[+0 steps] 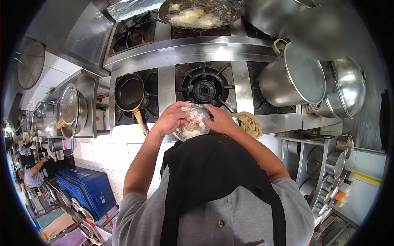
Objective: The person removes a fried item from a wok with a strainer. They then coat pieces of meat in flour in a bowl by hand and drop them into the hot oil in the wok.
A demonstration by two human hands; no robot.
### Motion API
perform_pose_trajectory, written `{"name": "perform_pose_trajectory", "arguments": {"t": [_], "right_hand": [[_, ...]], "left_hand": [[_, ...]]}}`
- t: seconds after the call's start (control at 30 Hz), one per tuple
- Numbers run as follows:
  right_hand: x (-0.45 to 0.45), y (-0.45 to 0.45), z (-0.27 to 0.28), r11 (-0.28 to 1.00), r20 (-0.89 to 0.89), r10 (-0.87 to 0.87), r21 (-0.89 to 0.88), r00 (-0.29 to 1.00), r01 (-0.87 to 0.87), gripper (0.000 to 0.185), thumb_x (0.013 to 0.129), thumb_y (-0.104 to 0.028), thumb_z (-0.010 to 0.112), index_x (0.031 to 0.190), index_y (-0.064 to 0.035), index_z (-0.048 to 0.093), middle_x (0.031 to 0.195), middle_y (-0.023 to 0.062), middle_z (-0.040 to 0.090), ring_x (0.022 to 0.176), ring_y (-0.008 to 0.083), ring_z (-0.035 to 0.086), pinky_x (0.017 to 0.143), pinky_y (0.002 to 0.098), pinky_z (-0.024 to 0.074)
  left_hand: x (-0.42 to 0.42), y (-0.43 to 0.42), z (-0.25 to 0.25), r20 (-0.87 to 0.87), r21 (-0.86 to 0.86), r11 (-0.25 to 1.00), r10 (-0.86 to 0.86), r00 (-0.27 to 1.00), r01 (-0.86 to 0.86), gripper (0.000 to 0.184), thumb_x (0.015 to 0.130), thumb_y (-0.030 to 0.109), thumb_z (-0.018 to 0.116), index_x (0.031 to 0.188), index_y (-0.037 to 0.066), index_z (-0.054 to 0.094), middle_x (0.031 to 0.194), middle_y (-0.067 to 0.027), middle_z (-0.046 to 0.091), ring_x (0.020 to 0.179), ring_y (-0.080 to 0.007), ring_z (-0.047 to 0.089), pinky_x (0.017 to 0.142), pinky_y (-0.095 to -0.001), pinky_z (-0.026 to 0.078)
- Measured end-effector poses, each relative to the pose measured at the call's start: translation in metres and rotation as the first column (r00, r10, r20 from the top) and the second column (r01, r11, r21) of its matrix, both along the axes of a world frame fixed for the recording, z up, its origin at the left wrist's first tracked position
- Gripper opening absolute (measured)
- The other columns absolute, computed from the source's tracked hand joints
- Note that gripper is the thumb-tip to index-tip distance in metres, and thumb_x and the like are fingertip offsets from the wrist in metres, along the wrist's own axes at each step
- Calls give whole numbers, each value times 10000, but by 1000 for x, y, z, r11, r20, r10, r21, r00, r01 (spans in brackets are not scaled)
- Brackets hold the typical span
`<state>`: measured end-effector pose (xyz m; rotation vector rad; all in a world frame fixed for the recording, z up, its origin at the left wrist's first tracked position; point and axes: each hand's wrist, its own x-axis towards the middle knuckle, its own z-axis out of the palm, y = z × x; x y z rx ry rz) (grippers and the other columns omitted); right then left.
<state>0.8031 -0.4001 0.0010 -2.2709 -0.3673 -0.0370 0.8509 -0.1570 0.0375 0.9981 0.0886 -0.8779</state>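
A round metal bowl [192,138] with white floury pieces in it sits at the front edge of the stove, close to my body. My left hand [172,119] is over the bowl's left side, fingers curled together at the floury food; whether they pinch a piece is too small to tell. On the right side, my right hand [219,119] rests against the bowl's rim, its fingers round the edge and thumb toward the inside. Just right of that hand is a second bowl of pale yellowish batter or dough [249,125].
A black frying pan [129,92] stands on the left burner, handle toward me. Behind, a wide pan [201,14] holds food frying in oil. Large pots [292,76] stand at right. Blue crates [88,190] are at lower left, near another person [35,174].
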Motion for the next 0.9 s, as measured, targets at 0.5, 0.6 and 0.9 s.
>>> {"name": "perform_pose_trajectory", "arguments": {"t": [0.5, 0.6, 0.9], "right_hand": [[12, 14, 35, 978, -395, 207, 114, 895, -176, 305, 869, -287, 599, 862, 18, 582, 783, 243, 591, 706, 391, 585, 643, 431, 449], [7, 20, -1, 972, -252, 224, 132, 941, -196, 285, 871, -274, 618, 846, 9, 596, 705, 194, 581, 616, 276, 571, 580, 398, 434], [0, 22, -5, 975, -280, 215, 114, 936, -190, 304, 873, -283, 614, 973, 3, 634, 833, 241, 632, 763, 383, 623, 685, 443, 473]], "left_hand": [[-11, 32, -5, 37, 7, 968, 252, 967, -252, 146, 923, 10, 547, 1069, 6, 561, 879, -112, 642, 711, -174, 609, 623, -310, 491], [-14, 29, 2, -79, -120, 959, 247, 966, -256, 112, 928, 24, 531, 1036, 30, 559, 874, -98, 639, 693, -159, 587, 608, -301, 466], [43, -14, 50, 43, 160, 923, 346, 937, -349, 366, 950, 338, 598, 669, 133, 484, 550, 43, 375, 494, -87, 340, 473, -274, 300]]}}
